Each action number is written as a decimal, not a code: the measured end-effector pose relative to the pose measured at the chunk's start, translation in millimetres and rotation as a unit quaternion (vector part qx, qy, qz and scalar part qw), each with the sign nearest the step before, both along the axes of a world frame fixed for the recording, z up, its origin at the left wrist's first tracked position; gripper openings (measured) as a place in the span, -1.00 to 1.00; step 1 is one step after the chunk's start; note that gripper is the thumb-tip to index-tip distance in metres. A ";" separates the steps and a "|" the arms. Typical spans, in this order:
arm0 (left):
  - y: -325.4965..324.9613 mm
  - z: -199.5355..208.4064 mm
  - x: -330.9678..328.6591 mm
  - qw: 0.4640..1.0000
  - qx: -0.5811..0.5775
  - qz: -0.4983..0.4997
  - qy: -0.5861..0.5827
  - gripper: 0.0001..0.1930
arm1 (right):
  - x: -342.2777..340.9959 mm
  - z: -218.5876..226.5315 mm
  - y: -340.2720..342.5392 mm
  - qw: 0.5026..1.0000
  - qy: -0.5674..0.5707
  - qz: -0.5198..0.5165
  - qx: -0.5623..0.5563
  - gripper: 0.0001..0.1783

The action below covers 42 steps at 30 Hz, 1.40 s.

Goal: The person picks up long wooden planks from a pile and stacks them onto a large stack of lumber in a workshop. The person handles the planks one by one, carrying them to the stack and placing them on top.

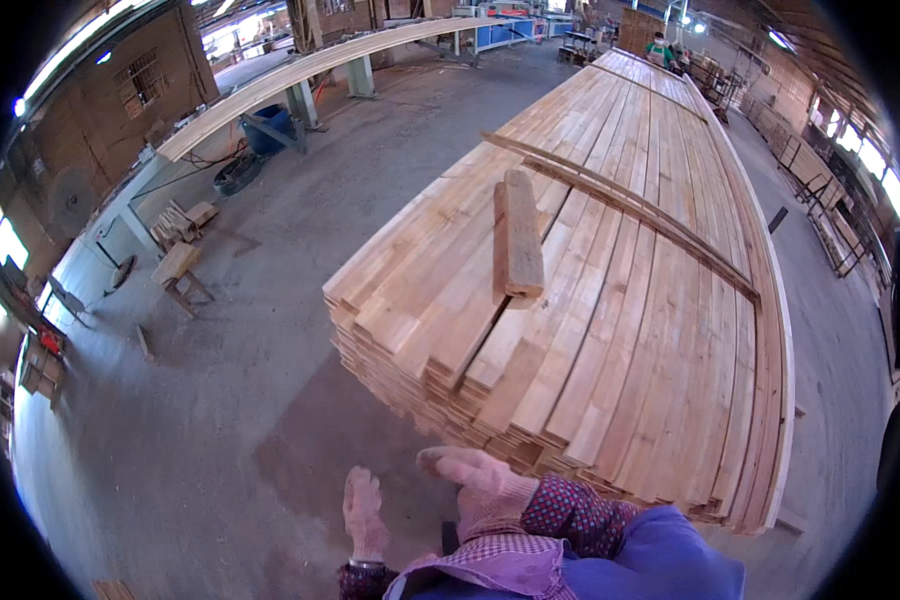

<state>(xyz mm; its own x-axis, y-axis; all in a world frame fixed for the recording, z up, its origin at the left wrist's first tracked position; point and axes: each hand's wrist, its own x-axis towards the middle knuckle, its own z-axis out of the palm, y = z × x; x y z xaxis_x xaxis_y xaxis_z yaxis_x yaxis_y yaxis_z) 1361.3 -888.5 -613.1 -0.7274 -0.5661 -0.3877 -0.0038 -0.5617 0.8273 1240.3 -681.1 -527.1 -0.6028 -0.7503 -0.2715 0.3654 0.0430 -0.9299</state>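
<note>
My left hand (364, 508), in a pale knit glove, hangs over the floor just off the near end of the plank stack. Its fingers are stretched out and nothing shows in it. My right hand (480, 478), gloved the same way, points its extended fingers leftward, close to the stack's near edge, and looks to hold nothing. A long stack of wooden planks (620, 330) stretches away from me, its near ends uneven. On top lies a short, thick wooden block (522, 240). Beyond it, thin wooden strips (630, 205) run across the planks.
At the left, a long bench (340, 55) carries pale boards. Under it stands a blue barrel (267, 130). A small wooden stool (178, 275) and scrap wood (182, 220) sit on the floor (220, 400). A person in green (658, 50) is at the stack's far end.
</note>
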 end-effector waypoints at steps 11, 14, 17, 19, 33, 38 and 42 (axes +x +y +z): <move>-171.1 -197.5 55.5 0.977 -0.054 0.207 0.000 -0.87 | -113.2 -40.6 -200.2 0.985 -0.060 0.156 -0.042 -0.44; -189.6 -146.7 17.1 0.972 -0.086 0.194 -0.099 -0.87 | -146.5 -54.3 -242.7 0.985 -0.084 0.138 -0.068 -0.43; -224.0 -98.0 -31.6 0.972 -0.116 0.139 -0.152 -0.87 | -191.1 -51.9 -297.6 0.987 -0.007 0.160 -0.018 -0.44; -250.1 -81.2 -72.0 0.970 -0.192 0.077 -0.130 -0.89 | -223.1 -30.8 -321.4 0.987 0.007 0.159 -0.036 -0.46; -505.4 -83.8 -360.4 0.899 -0.347 -0.186 -0.192 -0.71 | -437.1 -44.8 -468.3 0.990 0.055 -0.025 0.130 -0.46; -589.8 -31.5 -498.9 0.983 -0.044 -0.064 -0.164 -0.57 | -489.1 -53.2 -529.6 0.979 -0.003 -0.125 0.161 -0.57; -657.9 -5.6 -587.4 0.981 -0.085 -0.149 -0.092 -0.45 | -537.0 -99.6 -581.9 0.970 -0.130 -0.177 0.108 -0.59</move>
<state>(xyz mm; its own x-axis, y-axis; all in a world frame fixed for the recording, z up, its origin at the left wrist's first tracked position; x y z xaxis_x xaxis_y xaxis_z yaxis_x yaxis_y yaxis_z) 773.9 -1546.4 -618.7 -0.7968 -0.4071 -0.4466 -0.3052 -0.3667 0.8789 703.3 -1263.0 -626.7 -0.7024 -0.4171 -0.5768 0.6137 0.0555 -0.7876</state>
